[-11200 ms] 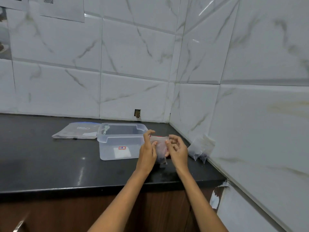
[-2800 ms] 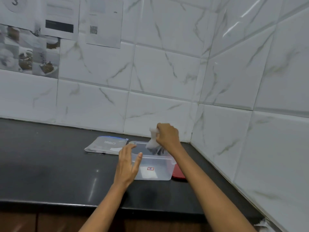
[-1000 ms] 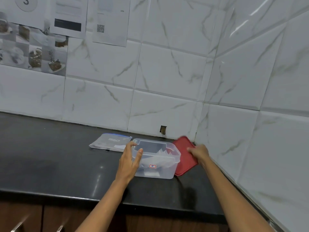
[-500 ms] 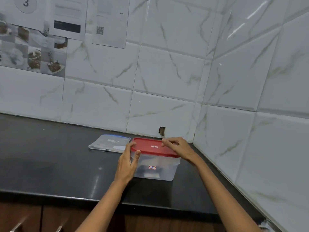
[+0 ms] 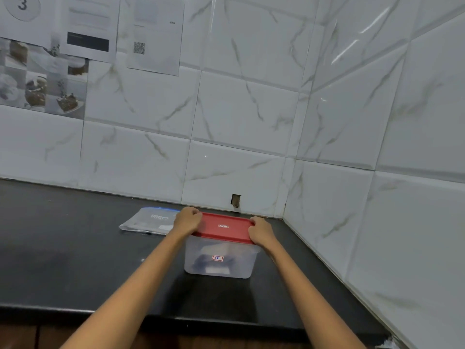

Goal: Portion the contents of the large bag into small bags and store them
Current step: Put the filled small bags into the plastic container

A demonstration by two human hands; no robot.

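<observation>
A clear plastic container (image 5: 219, 260) stands on the black counter (image 5: 63, 260) near the wall corner, with a red lid (image 5: 224, 226) on top. Through its frosted wall I make out small bags with dark contents. My left hand (image 5: 187, 221) grips the lid's left end with curled fingers. At the lid's right end my right hand (image 5: 261, 229) grips in the same way. The large zip bag (image 5: 148, 221) lies flat on the counter just behind and left of the container, partly hidden by my left hand.
Marble-look tiled walls meet in a corner right behind the container. A small hole (image 5: 235, 200) sits in the back wall above the counter. Printed sheets (image 5: 88, 28) hang on the wall at upper left. The counter's front edge runs below my forearms.
My right hand brought the red lid from beside the container onto its top. Both hands have since moved to the lid's two ends and curled over them.
</observation>
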